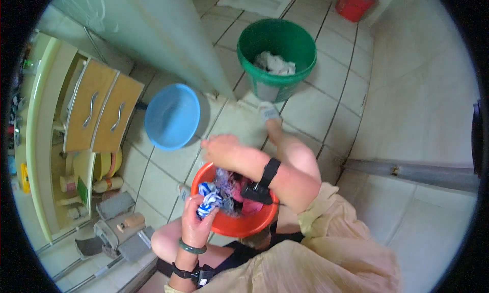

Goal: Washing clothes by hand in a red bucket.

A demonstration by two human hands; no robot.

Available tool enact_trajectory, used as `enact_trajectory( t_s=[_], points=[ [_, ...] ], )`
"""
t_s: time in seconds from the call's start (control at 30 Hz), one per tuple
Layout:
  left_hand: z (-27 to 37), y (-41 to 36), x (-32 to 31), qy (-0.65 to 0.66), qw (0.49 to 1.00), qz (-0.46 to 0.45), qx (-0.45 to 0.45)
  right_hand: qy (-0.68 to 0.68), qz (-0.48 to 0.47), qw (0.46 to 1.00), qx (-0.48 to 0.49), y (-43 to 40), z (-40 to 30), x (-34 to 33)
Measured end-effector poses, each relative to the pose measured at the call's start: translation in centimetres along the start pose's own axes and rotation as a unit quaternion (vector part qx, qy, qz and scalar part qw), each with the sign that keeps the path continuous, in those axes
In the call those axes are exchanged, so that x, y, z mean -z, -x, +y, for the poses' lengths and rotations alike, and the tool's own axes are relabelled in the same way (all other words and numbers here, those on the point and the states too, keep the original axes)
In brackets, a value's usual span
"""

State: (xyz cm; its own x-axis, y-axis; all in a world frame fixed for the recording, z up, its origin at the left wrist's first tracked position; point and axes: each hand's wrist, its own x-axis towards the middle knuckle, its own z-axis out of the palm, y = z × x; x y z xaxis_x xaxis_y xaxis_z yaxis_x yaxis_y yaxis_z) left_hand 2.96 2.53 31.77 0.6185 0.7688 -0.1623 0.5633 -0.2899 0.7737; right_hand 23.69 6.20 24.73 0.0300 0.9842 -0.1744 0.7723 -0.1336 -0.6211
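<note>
In front of me is an orange-red plastic basin (244, 230) of wet clothes (229, 190) in grey-purple, pink and dark colours. My left hand (195, 216) grips a bunched blue-and-white cloth (210, 202) at the basin's left side. Over the far rim is my right hand (221, 150), blurred, with its fingers pointing left. Whether it holds anything is not visible. The right forearm passes above the basin and covers part of the clothes. Each wrist carries a black strap with a small device, and a dark green bangle (192, 248) circles the left one.
A light blue basin (172, 117) sits on the tiled floor to the left. Beyond my slippered foot stands a green bucket (277, 79) with whitish cloth (280, 65) inside. Left are an open cabinet (91, 106) and a metal rack (93, 276); a red bucket (353, 4) is far right.
</note>
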Motion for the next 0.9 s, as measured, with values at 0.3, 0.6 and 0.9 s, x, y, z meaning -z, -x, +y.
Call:
enact_trajectory(
  t_s=[0.3,0.6,0.9],
  points=[
    [-9.8,-2.8,-7.6,-0.015,0.997,-0.061,-0.034,-0.014,0.003,1.0,0.002,0.5,1.4,2.7],
    [-25.8,-5.5,-22.1,-0.285,0.922,-0.26,0.018,-0.006,-0.013,1.0,-0.018,-0.1,0.5,2.5],
    [-28.0,-6.4,-22.5,0.041,0.962,-0.231,0.142,0.002,-0.028,0.999,-0.03,0.4,1.0,1.3]
  ],
)
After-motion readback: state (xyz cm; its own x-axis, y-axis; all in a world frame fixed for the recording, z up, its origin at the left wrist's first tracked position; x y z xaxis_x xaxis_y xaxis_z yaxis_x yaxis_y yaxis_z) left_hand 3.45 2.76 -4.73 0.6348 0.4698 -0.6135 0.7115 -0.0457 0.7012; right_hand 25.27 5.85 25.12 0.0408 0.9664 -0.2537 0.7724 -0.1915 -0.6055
